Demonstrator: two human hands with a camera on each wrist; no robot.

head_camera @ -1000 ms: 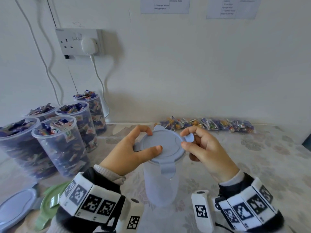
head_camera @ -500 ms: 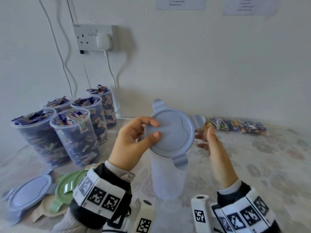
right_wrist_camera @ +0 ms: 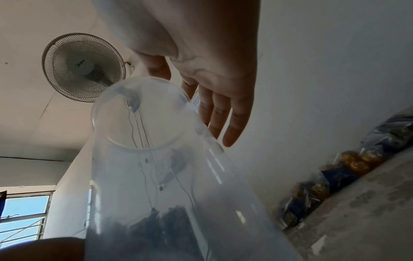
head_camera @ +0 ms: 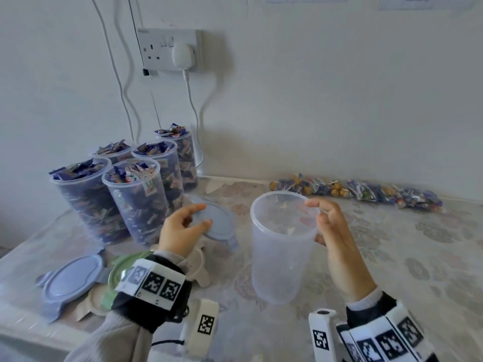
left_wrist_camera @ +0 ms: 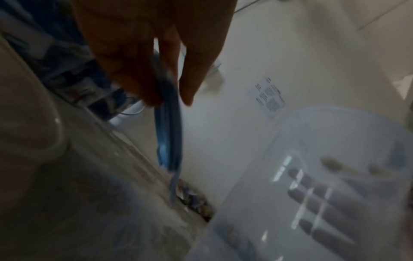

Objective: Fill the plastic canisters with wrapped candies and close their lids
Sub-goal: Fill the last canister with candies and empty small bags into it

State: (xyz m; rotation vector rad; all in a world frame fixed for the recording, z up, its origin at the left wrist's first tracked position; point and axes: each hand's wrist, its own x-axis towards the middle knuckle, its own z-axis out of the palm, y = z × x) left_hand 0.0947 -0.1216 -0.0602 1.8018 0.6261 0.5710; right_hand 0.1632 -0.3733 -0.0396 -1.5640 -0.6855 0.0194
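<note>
An empty clear canister (head_camera: 281, 259) stands upright at the table's middle, its mouth uncovered. My right hand (head_camera: 317, 212) holds it at the right of the rim, thumb at the edge and fingers (right_wrist_camera: 218, 114) along the outer wall. My left hand (head_camera: 205, 214) is to the canister's left, low over the table. It pinches a pale blue lid (head_camera: 220, 224) between thumb and fingers. In the left wrist view that lid (left_wrist_camera: 170, 134) shows edge-on below my fingertips. Bags of wrapped candies (head_camera: 366, 192) lie in a row along the wall, behind the canister.
Several canisters heaped with candies (head_camera: 136, 202) stand uncovered at the back left. Loose lids lie front left: a blue lid (head_camera: 70, 278), a green lid (head_camera: 116, 273) and a beige lid (head_camera: 200, 267). A wall socket with cables (head_camera: 170, 50) is above them.
The blue lid came off the canister's mouth. My left hand carried it left and down toward the table. My right hand shifted from the lid's tab to the canister's rim.
</note>
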